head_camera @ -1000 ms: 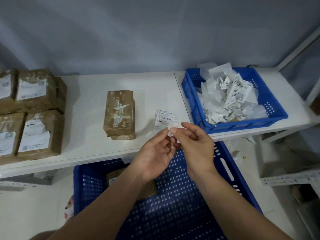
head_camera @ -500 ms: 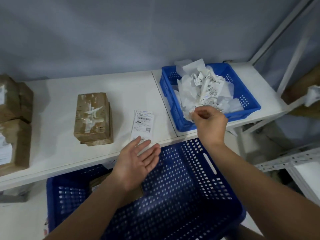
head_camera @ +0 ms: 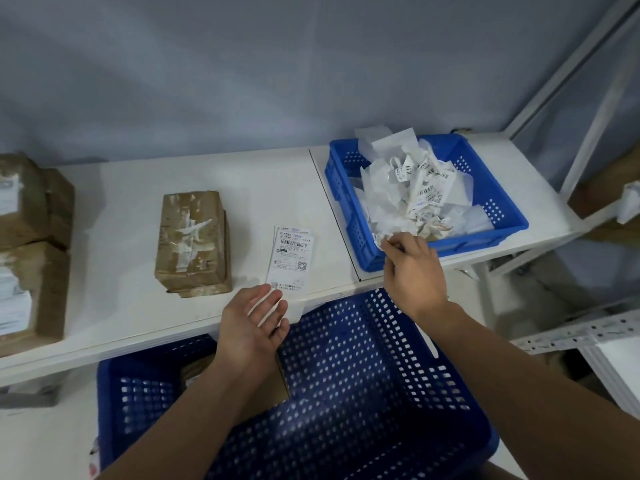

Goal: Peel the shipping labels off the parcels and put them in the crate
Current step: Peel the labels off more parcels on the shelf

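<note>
Pinching crumpled scrap (head_camera: pixel 385 241) with right hand (head_camera: pixel 414 271) over heaped crate (head_camera: pixel 367 233), spreading left hand (head_camera: pixel 252 320); yet to bin: 1 loose label (head_camera: pixel 291 261), labelled parcels (head_camera: pixel 24 271) at left.

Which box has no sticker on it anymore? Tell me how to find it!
Look at the long white shelf. Near its middle, left of the flat paper label, one brown parcel stands alone. Unlike the parcels crowded at the left edge, its top shows only torn white scraps.

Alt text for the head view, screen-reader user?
Right hand pinches a crumpled label scrap at the near rim of a small blue crate full of peeled labels. Left hand open, palm up, near a flat label and a stripped parcel on the shelf.
</note>
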